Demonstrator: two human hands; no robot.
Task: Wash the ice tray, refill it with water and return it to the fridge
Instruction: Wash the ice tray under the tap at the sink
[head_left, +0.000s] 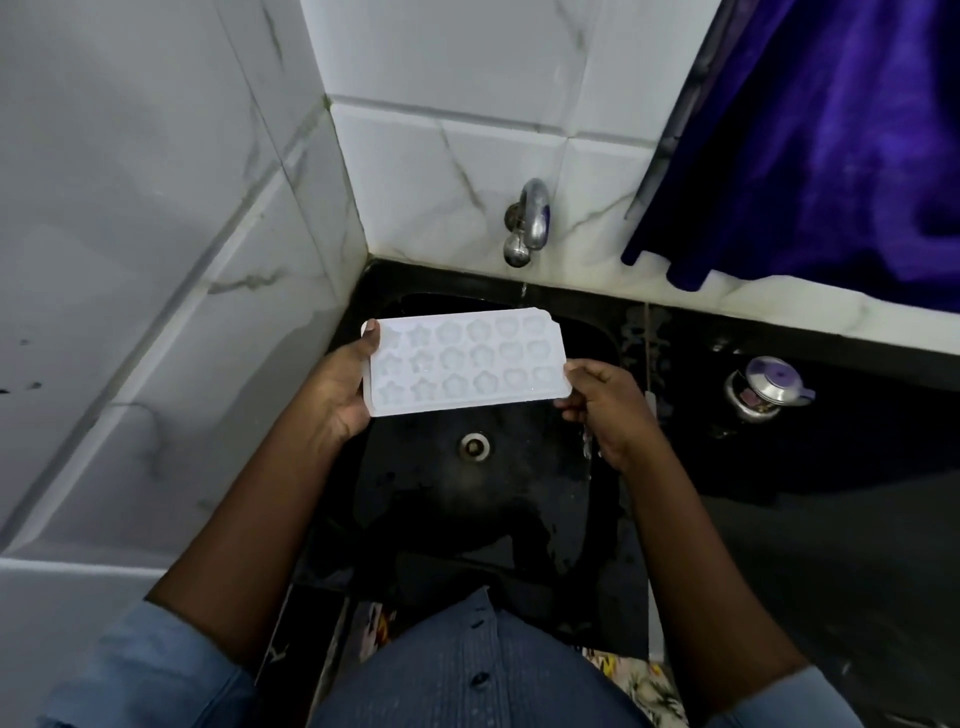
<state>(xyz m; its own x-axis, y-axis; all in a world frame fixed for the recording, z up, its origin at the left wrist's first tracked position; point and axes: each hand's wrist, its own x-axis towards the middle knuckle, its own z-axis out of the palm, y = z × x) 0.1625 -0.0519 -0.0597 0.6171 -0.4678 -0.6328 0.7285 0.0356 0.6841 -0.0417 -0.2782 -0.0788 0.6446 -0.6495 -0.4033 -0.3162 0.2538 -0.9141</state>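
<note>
Blue shirt (467, 675): nearest of all, below and behind both grips; bare forearms reach forward from it.
Left hand (343, 387): wrapped round one short end of the tray, thumb lying on the top face at the far corner, fingers tucked underneath.
Right hand (605, 408): pinches the opposite short end at its near corner, thumb on top, fingers curled below.
Ice tray (465, 361): white plastic, spanning the gap between the two grips, cavities facing up, close to level, held in the air over the sink. Whether the star and flower cavities hold water I cannot tell.
Handling: likely light and thin, with some flex along its length. If wet it would be slick at the rim. Once filled it would slosh at any tilt, so it should be kept flat.
Where to hold: the two short ends, as now, thumbs on the flat border and clear of the cavities; a one-handed hold at a corner would probably let it sag.
Sink (467, 499): black basin directly under the grips.
Drain (474, 446): below the tray's near edge, between the hands.
Tap (531, 218): on the tiled wall beyond the grips, past the tray's far edge, a thin drip under it.
Steel pot (769, 387): on the counter, well outside the right grip.
</note>
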